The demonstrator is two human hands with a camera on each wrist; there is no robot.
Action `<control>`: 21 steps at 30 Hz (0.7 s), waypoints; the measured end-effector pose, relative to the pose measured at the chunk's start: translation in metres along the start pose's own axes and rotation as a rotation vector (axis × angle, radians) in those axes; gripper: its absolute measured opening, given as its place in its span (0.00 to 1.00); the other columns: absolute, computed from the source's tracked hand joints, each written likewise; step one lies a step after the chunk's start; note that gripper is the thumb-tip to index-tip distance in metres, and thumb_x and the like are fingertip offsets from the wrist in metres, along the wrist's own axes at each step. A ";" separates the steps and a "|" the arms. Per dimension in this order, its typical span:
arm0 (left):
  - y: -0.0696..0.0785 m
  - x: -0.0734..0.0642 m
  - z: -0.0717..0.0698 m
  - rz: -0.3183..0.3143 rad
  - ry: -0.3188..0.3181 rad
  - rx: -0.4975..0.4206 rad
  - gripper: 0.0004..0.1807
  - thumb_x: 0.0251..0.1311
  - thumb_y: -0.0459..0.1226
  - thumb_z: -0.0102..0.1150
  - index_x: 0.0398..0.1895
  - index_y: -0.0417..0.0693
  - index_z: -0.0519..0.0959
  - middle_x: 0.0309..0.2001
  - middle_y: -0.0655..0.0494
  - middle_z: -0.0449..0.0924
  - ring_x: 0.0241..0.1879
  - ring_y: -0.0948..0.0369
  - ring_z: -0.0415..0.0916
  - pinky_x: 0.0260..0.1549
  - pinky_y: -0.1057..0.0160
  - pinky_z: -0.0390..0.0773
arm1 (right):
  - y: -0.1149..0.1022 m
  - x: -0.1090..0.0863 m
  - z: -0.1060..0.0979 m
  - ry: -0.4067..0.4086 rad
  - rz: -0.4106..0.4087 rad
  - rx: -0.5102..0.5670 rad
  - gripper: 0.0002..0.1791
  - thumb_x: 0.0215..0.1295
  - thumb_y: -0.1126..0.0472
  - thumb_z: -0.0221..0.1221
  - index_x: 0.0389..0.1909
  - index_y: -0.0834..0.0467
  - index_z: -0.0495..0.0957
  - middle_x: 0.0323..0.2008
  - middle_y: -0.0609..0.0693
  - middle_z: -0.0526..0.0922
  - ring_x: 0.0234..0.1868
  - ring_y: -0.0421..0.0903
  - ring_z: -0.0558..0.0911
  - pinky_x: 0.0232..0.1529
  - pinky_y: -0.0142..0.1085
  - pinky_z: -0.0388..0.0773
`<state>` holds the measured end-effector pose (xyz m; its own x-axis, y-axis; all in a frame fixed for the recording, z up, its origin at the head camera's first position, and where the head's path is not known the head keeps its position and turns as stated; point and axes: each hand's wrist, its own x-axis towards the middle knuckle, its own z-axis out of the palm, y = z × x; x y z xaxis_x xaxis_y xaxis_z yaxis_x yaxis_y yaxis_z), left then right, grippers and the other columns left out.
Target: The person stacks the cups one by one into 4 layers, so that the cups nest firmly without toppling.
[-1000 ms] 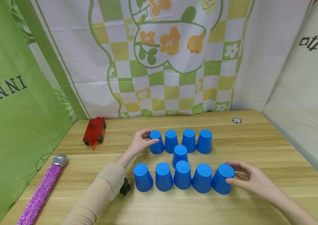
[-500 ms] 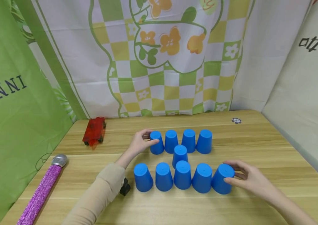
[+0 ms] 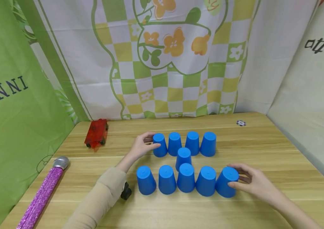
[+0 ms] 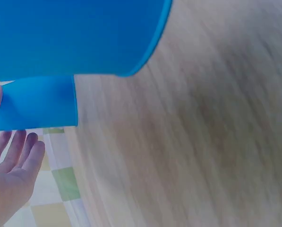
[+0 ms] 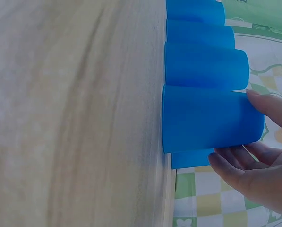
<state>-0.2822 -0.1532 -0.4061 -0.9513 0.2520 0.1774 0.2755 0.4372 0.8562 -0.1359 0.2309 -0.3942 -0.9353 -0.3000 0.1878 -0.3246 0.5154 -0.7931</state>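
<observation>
Across the lower middle of the head view, bright blue, tapered, plastic-looking cups (image 3: 186,181) stand mouth down on a pale wood-grain table (image 3: 265,152), their long axes upright. Four form the back row (image 3: 192,143), five the front row (image 3: 206,183), and a lone cup (image 3: 183,157) stands between. The left hand (image 3: 141,147) holds the left-end cup of the back row (image 3: 162,151), which lies to the right of its palm. The right hand (image 3: 257,183) grips the right-end cup of the front row (image 3: 224,185), which lies to the left of its palm. Both rows thus sit between the hands, with the lone cup nearer the left one.

At the left edge of the left wrist view, thumb and fingers flank the held cup's closed end; its wider rim faces right. How firmly they press cannot be told. A nearer front-row cup (image 4: 79,38) fills the upper left.

Right of centre in the right wrist view, the gripped cup runs sideways across the frame, rim leftward against the wood, closed end between the thumb above and fingers below.
</observation>
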 end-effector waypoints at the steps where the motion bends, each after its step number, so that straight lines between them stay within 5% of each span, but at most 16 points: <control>1: 0.000 -0.001 -0.002 0.001 0.002 -0.005 0.28 0.54 0.39 0.67 0.58 0.40 0.72 0.55 0.41 0.77 0.55 0.46 0.76 0.53 0.52 0.78 | 0.000 0.000 0.000 0.006 -0.007 -0.001 0.29 0.54 0.64 0.67 0.55 0.70 0.70 0.50 0.65 0.78 0.46 0.20 0.73 0.44 0.19 0.76; 12: 0.007 -0.032 -0.031 -0.018 0.185 -0.192 0.23 0.56 0.40 0.65 0.54 0.41 0.76 0.54 0.43 0.78 0.55 0.50 0.76 0.49 0.65 0.80 | 0.000 -0.001 0.000 0.047 -0.042 -0.008 0.27 0.54 0.65 0.66 0.54 0.70 0.71 0.48 0.65 0.79 0.45 0.20 0.73 0.43 0.19 0.77; 21: 0.033 -0.071 -0.051 0.028 0.216 -0.159 0.22 0.58 0.42 0.63 0.54 0.43 0.76 0.54 0.46 0.78 0.55 0.58 0.76 0.50 0.72 0.77 | -0.006 -0.001 -0.011 0.080 0.027 -0.028 0.26 0.57 0.63 0.65 0.55 0.67 0.70 0.51 0.63 0.77 0.44 0.19 0.72 0.43 0.20 0.77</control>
<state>-0.2132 -0.2010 -0.3657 -0.9559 0.0642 0.2866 0.2928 0.2872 0.9120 -0.1343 0.2369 -0.3835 -0.9516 -0.2211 0.2132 -0.3019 0.5448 -0.7824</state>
